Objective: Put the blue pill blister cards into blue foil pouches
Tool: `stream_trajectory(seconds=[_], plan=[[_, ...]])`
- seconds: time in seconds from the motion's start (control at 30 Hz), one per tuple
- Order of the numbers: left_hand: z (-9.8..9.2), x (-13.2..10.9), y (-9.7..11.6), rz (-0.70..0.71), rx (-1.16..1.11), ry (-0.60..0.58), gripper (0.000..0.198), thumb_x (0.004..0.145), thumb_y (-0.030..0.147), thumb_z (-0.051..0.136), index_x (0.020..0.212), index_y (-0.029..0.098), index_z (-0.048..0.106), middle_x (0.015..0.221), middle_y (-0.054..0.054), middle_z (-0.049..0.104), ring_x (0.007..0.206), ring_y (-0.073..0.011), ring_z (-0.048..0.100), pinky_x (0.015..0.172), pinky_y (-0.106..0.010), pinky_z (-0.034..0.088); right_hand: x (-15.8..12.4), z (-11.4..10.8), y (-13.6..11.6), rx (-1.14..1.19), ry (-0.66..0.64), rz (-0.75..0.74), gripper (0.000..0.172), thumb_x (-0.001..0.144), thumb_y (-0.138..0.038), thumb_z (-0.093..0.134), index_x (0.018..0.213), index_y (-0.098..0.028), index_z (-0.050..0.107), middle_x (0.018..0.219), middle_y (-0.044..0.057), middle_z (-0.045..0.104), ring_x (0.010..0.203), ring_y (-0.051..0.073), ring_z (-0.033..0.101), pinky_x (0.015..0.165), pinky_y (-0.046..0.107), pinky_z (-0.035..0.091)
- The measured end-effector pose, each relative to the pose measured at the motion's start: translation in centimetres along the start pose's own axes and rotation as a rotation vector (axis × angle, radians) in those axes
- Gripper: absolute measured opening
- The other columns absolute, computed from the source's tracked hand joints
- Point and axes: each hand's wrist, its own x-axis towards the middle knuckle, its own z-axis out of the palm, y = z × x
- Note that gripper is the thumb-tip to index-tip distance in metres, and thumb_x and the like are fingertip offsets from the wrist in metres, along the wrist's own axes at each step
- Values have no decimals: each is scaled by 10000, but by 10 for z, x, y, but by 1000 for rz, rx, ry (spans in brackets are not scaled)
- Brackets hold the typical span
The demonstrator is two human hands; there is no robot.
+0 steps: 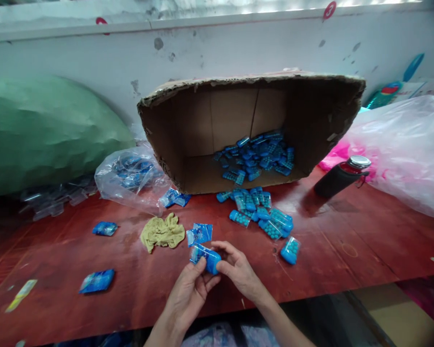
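Note:
Both my hands meet at the table's near edge around one small blue packet (207,257) in a clear bag. My left hand (190,289) pinches its left end with thumb and fingers. My right hand (238,270) grips its right end, fingers curled over the top. Just beyond them lies a flat blue sachet (199,233). A heap of blue packets (262,212) spills from a cardboard box (188,135) tipped on its side, with more packets inside the box (256,156).
On the red-brown table (347,241) lie a crumpled yellow cloth (162,232), stray blue sachets (97,281) at left, a clear bag of packets (130,176), a black bottle (342,176) on its side, a green sack (47,130) and a white plastic bag (405,144).

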Motion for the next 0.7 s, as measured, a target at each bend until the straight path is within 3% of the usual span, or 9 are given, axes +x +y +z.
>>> stream_trajectory(seconds=[0.17,0.37,0.57,0.7], plan=[[1,0,4,-5,25,43,89,734,195,583,803,141,591,723,-45,690,647,-160,649,619,-301,539,-3,3,3,-124,84,-45,182,687,-138,590,860,-194,598,842,-6,563,782,144,525,731,261,419],[-3,2,8,-47,64,-27,107,721,151,591,823,128,614,751,-60,698,664,-156,648,630,-285,531,-3,5,7,-72,67,-40,268,634,-125,625,884,-215,594,841,-18,552,769,139,502,714,252,408],[-13,1,3,-72,-1,-180,218,684,173,633,900,137,628,781,-68,698,679,-172,646,567,-253,512,-3,4,3,151,-84,81,488,581,-153,668,1037,-286,558,899,-26,532,726,134,504,630,243,442],[-7,-2,-3,-9,13,-126,217,670,192,654,880,153,620,763,-39,693,706,-157,643,618,-245,512,-4,5,2,92,-64,50,428,605,-202,690,1016,-272,592,928,-11,535,815,157,508,719,261,426]])
